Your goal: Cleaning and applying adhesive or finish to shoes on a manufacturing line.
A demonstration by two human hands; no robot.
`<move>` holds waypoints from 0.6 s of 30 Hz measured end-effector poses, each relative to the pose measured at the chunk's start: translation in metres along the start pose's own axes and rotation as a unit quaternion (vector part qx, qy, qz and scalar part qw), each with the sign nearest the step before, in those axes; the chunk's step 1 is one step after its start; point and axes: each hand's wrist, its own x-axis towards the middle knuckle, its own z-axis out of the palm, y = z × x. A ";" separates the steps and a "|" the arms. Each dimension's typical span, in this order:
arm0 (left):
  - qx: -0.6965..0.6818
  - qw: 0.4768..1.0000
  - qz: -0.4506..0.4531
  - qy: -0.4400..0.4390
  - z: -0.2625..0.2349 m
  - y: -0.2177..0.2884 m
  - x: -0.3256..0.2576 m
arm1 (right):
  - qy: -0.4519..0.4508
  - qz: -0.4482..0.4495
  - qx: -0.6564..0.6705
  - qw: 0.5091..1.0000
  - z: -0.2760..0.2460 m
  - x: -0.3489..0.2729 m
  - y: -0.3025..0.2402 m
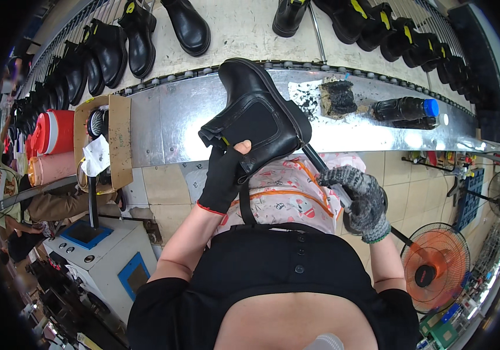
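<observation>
**Boot held at metal bench, tool at its heel**

Far left: red cooler jug (54, 131) on a shelf, an open cardboard box (110, 140) beside it, a white-and-blue machine (101, 256) below. A row of black boots (95, 55) lines the surface behind the metal bench (168, 119).

Centre: left hand (222, 178), in a black fingerless glove, is closed around the opening of a black ankle boot (259, 114). Thumb lies on the elastic side panel, fingers hidden behind or inside the shaft. Boot stands above and slightly right of the hand, sole upward and away, raised in front of the bench edge.

Right of centre: right hand (362, 201), in a grey knitted glove, is wrapped tight around a dark-handled tool (320, 163). Tool tip meets the boot's heel area; hand sits lower right of the boot, apart from it.

Further right on the bench: a blackened block (337, 98), then a dark bottle with blue cap (404, 109). On the floor, lower right, an orange fan (435, 267)
</observation>
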 end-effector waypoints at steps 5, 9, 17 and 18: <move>-0.053 0.997 -0.051 -0.004 -0.001 0.008 0.001 | 0.031 -0.032 0.017 0.999 0.007 -0.003 0.001; -0.093 0.993 -0.065 -0.026 -0.003 0.014 0.004 | 0.031 -0.027 0.016 0.999 0.011 -0.007 0.005; -0.124 0.989 -0.060 -0.051 -0.011 0.025 0.007 | 0.116 0.189 0.447 0.867 0.000 -0.012 0.024; -0.112 0.991 -0.056 -0.051 -0.016 0.029 0.013 | 0.134 0.181 0.482 0.847 0.000 -0.009 0.034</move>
